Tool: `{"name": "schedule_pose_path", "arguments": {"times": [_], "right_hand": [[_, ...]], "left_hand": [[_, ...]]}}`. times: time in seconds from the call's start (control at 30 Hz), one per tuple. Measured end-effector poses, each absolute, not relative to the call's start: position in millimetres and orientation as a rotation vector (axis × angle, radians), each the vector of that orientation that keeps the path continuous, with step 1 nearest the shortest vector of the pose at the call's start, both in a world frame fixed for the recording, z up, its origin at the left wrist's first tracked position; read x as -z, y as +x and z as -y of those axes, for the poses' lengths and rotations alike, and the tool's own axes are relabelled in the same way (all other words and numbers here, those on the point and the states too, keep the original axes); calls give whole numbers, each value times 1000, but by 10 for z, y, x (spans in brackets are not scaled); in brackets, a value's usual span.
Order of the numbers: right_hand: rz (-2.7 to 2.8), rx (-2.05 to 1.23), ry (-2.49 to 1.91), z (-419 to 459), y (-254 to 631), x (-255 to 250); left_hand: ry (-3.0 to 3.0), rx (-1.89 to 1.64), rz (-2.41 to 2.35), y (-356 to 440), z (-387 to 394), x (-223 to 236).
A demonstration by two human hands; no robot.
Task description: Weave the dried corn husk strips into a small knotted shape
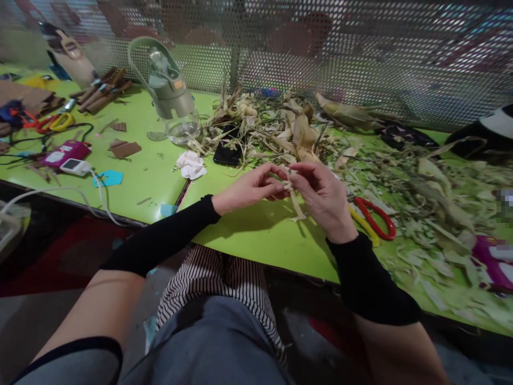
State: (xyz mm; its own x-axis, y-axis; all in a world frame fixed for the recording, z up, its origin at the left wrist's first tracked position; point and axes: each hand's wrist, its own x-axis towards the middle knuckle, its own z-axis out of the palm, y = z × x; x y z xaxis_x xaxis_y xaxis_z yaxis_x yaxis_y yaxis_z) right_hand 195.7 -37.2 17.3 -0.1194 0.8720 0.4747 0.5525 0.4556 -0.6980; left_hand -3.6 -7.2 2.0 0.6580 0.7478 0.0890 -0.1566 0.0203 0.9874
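Observation:
Between my fingertips is a pale strip of corn husk [295,203], its loose end hanging toward the green tabletop [256,227]. My left hand [256,184] pinches it from the left, thumb and forefinger together. From the other side my right hand [323,198] grips the same strip near its top, close to the left fingertips. A small twist or knot seems to sit where the fingers meet, partly hidden by them. Scissors with red and yellow handles [377,219] lie just right of my right hand, their blades hidden. Behind both hands spreads a heap of dried corn husks [300,133].
A black phone [227,154] lies among the husks, beside crumpled tissue [191,164]. A clear bottle with a green lid [172,96] stands at the back left. Further left are a purple device [66,154] with a white cable and cardboard pieces. Husk scraps [433,235] cover the right side. A perforated metal screen [256,48] edges the back.

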Motion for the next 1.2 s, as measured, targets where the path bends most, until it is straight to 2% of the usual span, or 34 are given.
{"name": "schedule_pose_path", "arguments": {"times": [0.17,0.33,0.5,0.7,0.9,1.2], "right_hand": [[1771,-366,-1320,421,2007,-226],[1852,-327,-1256,449,1992,-219],[1897,-244,-1157,426,1985,-207],[1945,-205,-1175,503,1924,-236],[1923,-177,-1205,490,1919,-216],[2061,-230,-1310,460,1910,-196]], "left_hand": [[1604,-1078,-608,-17,101,-17],[1840,-1219,-589,-47,52,83],[1926,-1184,-498,-30,39,133],[1548,-1136,-545,4,77,97],[1336,-840,-483,-37,69,38],[1551,-786,-676,-1,49,64]]}}
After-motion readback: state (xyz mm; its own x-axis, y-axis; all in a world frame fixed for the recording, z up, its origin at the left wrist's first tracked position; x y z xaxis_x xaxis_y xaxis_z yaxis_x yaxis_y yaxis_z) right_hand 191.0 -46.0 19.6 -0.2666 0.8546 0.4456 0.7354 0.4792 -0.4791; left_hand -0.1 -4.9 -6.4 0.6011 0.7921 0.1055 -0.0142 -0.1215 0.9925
